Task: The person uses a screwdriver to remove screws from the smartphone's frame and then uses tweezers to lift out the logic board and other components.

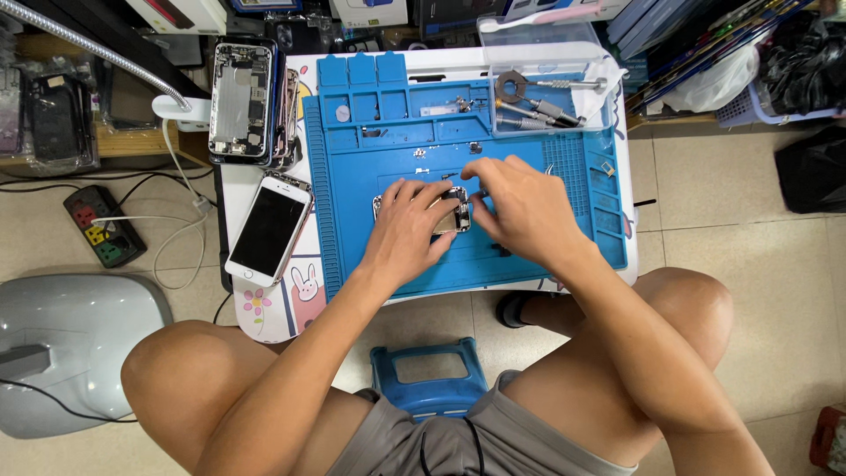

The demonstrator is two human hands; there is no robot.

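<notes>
Both hands, left hand point(407, 231) and right hand point(520, 210), pinch the opened phone point(451, 214) mid blue mat point(529, 256); screen point(269, 229) already off, left of mat.

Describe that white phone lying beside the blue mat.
The white phone is a slim slab with a dark, unlit screen facing up. It lies flat and slightly tilted on the white table, just left of the blue mat and below an opened phone. Neither hand touches it.

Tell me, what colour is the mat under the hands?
The mat is bright blue, seen in the head view.
</notes>
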